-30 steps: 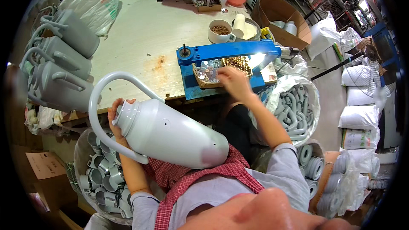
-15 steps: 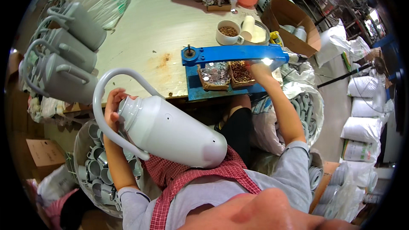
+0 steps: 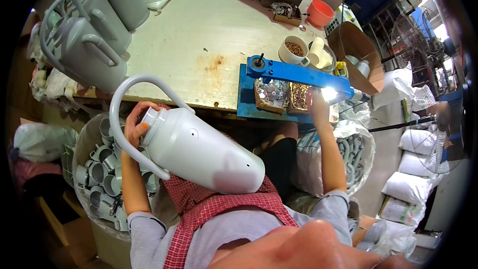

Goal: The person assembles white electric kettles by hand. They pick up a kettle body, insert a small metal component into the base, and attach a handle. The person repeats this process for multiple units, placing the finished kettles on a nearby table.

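Jug [image 3: 204,154], pale grey plastic, lying on its side across the lap just below the bench [image 3: 199,35] edge, neck toward the left, long curved handle [image 3: 124,119] looping out from the neck. Held at the neck by the left hand [image 3: 133,128], fingers wrapped and clamped about the mouth. Probably light and hollow, stiff-walled but smooth, so likely slippery on the broad belly; best gripped at the narrow neck or through the handle loop, with the lap bearing the body. Small holes visible in the wall.

Right hand [image 3: 316,103] stretched up from the jug to the blue press [image 3: 294,72] at the bench edge, fingertips down by the trays [image 3: 281,94] of small metal parts; fingers open or pinching, cannot tell.

Above the jug to the left, more grey jugs [image 3: 94,30] stacked on the bench. Left of the jug, a bin [image 3: 99,179] of grey caps. Right of the jug, a bag [image 3: 348,154] of curved grey handles. Beyond the press, a cup [image 3: 294,50] of small parts.
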Tool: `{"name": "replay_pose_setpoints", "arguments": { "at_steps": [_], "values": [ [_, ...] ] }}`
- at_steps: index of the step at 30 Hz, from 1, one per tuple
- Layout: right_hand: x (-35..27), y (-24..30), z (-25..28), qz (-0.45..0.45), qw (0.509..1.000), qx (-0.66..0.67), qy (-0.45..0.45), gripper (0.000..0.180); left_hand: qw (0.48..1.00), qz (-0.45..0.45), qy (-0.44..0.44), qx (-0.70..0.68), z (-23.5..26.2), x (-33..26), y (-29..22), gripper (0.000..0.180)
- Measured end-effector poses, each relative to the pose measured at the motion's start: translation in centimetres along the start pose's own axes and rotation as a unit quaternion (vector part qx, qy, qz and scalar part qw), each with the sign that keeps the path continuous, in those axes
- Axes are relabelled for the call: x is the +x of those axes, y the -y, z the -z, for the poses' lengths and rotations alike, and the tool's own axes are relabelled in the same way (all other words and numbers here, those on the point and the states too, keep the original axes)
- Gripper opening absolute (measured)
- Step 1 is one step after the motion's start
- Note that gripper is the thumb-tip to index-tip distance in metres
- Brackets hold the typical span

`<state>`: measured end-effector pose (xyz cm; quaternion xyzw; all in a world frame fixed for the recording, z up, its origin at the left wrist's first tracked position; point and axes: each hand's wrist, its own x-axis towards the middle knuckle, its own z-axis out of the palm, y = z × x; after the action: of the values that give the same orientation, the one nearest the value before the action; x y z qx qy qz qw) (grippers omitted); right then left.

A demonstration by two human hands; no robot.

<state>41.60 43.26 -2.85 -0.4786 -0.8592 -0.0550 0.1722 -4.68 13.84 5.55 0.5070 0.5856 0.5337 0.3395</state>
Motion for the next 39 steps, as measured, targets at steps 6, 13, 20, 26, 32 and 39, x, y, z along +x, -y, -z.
{"name": "replay_pose_setpoints", "arguments": {
  "at_steps": [6, 13, 20, 26, 32, 39],
  "values": [
    [-1.0, 1.6, 2.0, 0.036, 0.981, 0.163, -0.095, 0.013, 0.999, 0.021, -0.043, -0.017, 0.1, -0.9, 0.5, 0.072],
    [4.2, 12.1, 9.4, 0.033, 0.802, 0.581, -0.136, 0.011, 0.997, 0.028, -0.070, 0.010, 0.7, -1.9, 0.0, 0.071],
    [12.2, 15.0, 7.7, 0.116, 0.872, 0.467, -0.087, 0.011, 0.996, 0.016, -0.092, 0.013, 1.5, -3.0, 0.8, 0.074],
    [12.0, 14.9, 7.5, 0.040, 0.856, 0.515, -0.021, 0.012, 0.993, 0.027, -0.111, 0.013, 1.7, -3.7, 1.3, 0.081],
    [11.5, 15.3, 7.3, 0.027, 0.831, 0.556, -0.020, 0.013, 0.992, 0.022, -0.126, 0.015, 1.9, -4.1, 2.3, 0.083],
    [10.1, 14.9, 8.3, 0.068, 0.888, 0.441, -0.112, 0.024, 0.972, -0.056, -0.121, 0.192, 1.4, -3.9, 0.1, 0.073]
  ]
}}
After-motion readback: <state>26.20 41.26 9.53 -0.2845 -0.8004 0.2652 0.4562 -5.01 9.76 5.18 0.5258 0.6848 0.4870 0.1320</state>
